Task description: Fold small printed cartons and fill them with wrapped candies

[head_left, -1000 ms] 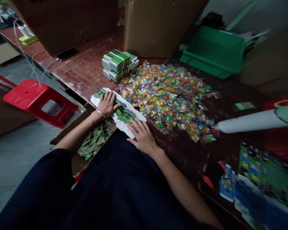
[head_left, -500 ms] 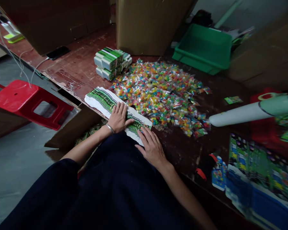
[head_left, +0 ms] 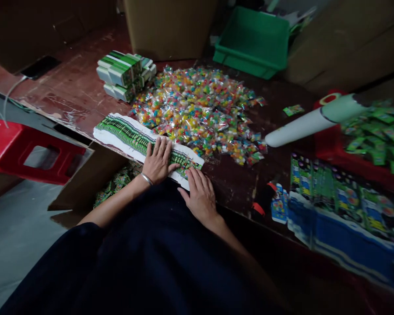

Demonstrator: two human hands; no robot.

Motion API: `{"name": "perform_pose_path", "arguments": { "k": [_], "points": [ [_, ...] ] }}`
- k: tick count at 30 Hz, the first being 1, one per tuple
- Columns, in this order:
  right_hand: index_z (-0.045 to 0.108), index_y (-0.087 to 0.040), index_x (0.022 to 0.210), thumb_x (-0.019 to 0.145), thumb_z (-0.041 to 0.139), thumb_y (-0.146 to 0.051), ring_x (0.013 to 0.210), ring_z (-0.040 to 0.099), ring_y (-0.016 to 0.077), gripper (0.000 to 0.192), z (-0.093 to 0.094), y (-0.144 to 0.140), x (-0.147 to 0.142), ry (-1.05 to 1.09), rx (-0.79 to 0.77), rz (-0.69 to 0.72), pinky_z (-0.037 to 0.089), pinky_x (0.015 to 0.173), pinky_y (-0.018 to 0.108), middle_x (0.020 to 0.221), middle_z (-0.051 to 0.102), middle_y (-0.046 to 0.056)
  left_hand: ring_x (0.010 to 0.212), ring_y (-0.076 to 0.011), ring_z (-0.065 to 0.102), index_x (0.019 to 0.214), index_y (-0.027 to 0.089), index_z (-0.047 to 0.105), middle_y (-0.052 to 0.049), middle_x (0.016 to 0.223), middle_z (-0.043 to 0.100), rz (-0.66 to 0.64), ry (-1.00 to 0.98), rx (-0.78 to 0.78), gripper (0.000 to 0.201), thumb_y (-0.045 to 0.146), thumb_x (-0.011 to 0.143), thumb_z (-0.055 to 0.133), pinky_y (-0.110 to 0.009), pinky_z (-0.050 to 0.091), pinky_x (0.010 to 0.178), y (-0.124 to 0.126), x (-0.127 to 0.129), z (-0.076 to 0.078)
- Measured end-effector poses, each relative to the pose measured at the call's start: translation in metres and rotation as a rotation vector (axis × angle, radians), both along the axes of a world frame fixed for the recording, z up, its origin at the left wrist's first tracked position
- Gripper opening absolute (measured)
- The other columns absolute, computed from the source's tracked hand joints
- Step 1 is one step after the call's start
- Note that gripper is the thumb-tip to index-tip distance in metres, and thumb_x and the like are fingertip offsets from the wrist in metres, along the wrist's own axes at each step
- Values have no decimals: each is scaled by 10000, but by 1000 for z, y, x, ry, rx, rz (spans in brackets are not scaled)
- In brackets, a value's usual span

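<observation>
A long row of overlapping flat green-and-white printed cartons (head_left: 128, 131) lies fanned along the table's near edge. My left hand (head_left: 158, 162) rests flat on the middle of the row, fingers spread and a bangle on the wrist. At the row's right end my right hand (head_left: 200, 192) lies with its fingertips on the cartons, fingers stretched and thumb apart. Just beyond the row spreads a big heap of small clear bags of colourful candy (head_left: 197, 109).
Banded stacks of green cartons (head_left: 120, 72) stand behind left. A green bin (head_left: 252, 43), a white tube (head_left: 295, 127) and blue-green flat packaging (head_left: 344, 218) are rightward. An open cardboard box (head_left: 82, 179) with green packets sits below the edge, near a red stool (head_left: 29, 148).
My view has shifted to the right, so the table things appear further left and higher. Both hands stay on the carton row, the right one still at its right end.
</observation>
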State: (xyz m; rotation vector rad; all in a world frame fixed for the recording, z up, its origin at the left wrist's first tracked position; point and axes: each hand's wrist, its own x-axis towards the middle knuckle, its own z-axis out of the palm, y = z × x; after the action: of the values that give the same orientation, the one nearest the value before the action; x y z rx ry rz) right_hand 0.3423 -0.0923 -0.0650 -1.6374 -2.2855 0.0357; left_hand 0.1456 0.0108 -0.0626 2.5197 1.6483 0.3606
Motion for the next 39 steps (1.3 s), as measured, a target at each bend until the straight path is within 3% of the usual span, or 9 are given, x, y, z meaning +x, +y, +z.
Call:
{"name": "perform_pose_path", "arguments": {
  "k": [5,9,19,24,27,30,32,34,39],
  "points": [
    [592,-158,1450,1041,543,-460,1312,620,320,511,16,10,26,211,-62,-36,520,1117,485,1439,659,175,1638,-370,219,1679,139,276,-177,1730,317,-329,-49,83,779,600,1059,383,-605,134,1321,-23,8,3],
    [672,-172,1365,1030,544,-416,1173,647,341,434,22,38,47,217,-95,-177,566,1017,505,1296,697,173,1617,-374,278,1649,228,370,-135,1714,379,-571,1,78,701,580,1049,454,-613,144,1310,-46,18,-11],
    [755,-221,1173,930,691,-358,922,674,251,286,17,75,50,306,-164,-219,572,857,405,1130,691,114,1606,-439,279,1654,331,344,-213,1731,298,-585,-64,124,796,627,960,598,-672,226,1249,-47,20,-23],
    [706,-203,848,887,712,-338,601,602,133,141,27,70,65,682,-187,-295,506,622,296,847,698,27,1609,-423,282,1641,251,379,-241,1711,328,-553,-200,19,758,605,995,557,-659,220,1267,-48,21,-18],
    [656,-210,829,893,711,-378,481,553,113,188,43,62,75,991,-282,-308,438,483,235,610,624,-40,1554,-381,411,1577,131,438,-267,1609,488,-466,-451,-78,711,578,1030,515,-627,250,1277,-46,21,3],
    [656,-209,844,888,743,-353,495,594,114,175,65,52,75,1127,-302,-240,485,486,219,577,641,-44,1336,-314,637,1307,159,637,-190,1361,708,-341,-762,-274,467,528,1027,573,-536,410,1196,-36,21,35],
    [660,-207,851,893,753,-329,508,611,111,159,78,46,69,1155,-282,-186,513,498,218,588,654,-44,1038,-245,731,1053,165,685,-115,1074,774,-301,-932,-571,364,521,989,647,-402,552,965,-27,21,54],
    [663,-207,865,908,751,-321,513,620,110,150,87,41,59,1153,-251,-165,531,501,219,595,651,-47,784,-166,692,927,159,658,-49,860,734,-323,-1074,-903,373,520,917,749,-296,543,754,-21,21,66],
    [736,-234,1078,976,682,-310,662,694,127,138,90,27,36,974,-44,-141,617,608,265,863,714,12,881,-198,745,982,154,688,-124,1044,772,-402,-1417,-1449,483,543,774,883,-350,580,855,-24,20,66]
  ]
}}
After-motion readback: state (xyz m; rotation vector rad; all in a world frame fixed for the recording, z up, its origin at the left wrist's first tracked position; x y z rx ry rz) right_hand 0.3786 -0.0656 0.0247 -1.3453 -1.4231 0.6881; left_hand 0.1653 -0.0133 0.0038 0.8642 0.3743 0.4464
